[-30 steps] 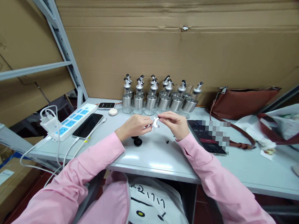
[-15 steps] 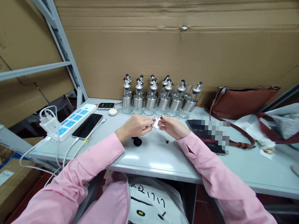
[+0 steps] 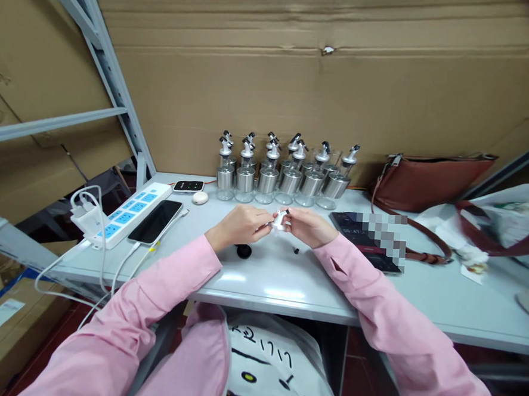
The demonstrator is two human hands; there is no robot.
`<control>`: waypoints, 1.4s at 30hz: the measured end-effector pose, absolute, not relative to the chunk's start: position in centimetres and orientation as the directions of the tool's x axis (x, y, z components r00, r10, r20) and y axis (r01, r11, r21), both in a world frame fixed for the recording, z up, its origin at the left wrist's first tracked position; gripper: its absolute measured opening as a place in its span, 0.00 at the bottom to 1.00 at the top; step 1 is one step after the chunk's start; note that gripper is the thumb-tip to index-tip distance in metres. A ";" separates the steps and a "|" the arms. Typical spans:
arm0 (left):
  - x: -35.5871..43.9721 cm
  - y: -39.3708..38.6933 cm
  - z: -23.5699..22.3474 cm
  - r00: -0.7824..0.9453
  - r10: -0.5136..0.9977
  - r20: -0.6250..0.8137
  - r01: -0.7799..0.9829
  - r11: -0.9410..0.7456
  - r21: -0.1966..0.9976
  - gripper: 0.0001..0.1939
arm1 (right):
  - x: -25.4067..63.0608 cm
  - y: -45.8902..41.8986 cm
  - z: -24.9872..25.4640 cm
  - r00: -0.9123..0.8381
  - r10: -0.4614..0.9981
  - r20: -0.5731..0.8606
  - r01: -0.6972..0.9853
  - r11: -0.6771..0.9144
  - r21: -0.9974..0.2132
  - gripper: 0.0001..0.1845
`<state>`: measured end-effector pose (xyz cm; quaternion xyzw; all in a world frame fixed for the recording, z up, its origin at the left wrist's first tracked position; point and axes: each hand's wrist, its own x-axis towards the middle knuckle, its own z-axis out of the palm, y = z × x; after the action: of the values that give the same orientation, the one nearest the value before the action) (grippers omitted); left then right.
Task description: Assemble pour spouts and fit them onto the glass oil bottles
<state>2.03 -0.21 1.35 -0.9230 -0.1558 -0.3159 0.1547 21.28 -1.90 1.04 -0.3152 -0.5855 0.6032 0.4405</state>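
Observation:
Between my two hands, above the table, is a white pour spout (image 3: 280,219) with a black tip, like those on the bottles. My right hand (image 3: 307,226) has its fingers closed around the spout's right side. From the left, my left hand (image 3: 243,225) reaches it with thumb and fingers pinched at its edge; whether a small part sits in that pinch is too small to tell. Below my left hand lies a round black stopper (image 3: 244,251) on the table. A tiny black piece (image 3: 296,251) rests under my right hand.
Several glass-and-steel oil bottles (image 3: 268,180) with spouts stand against the cardboard at the back. At left are a power strip (image 3: 124,216), a phone (image 3: 155,222) and cables. A dark device (image 3: 364,240), a brown bag (image 3: 426,184) and plastic bags lie to the right.
The spout between my hands has tilted slightly and shifted a little, with my fingers moving on it. The table items stay as they were; the view has shifted very slightly.

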 end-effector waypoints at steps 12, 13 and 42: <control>1.8 -0.2 1.6 0.746 0.249 0.618 0.422 -0.895 -0.148 0.11 | 21.7 -1.3 0.6 -0.217 0.955 0.203 -0.122 0.180 -0.976 0.21; 1.8 -0.2 1.6 0.747 0.253 0.615 0.423 -0.895 -0.146 0.11 | 21.7 -1.3 0.6 -0.207 0.956 0.209 -0.120 0.188 -0.975 0.21; 0.3 0.9 3.2 0.753 0.565 0.336 0.515 -0.825 0.233 0.12 | 21.3 -1.4 0.7 -0.136 0.937 0.322 -0.010 0.324 -0.946 0.17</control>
<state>0.27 0.90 3.16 -0.9342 -0.2890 -0.1995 -0.0629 21.29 -1.44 0.73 -0.3793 -0.6111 0.4408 0.5369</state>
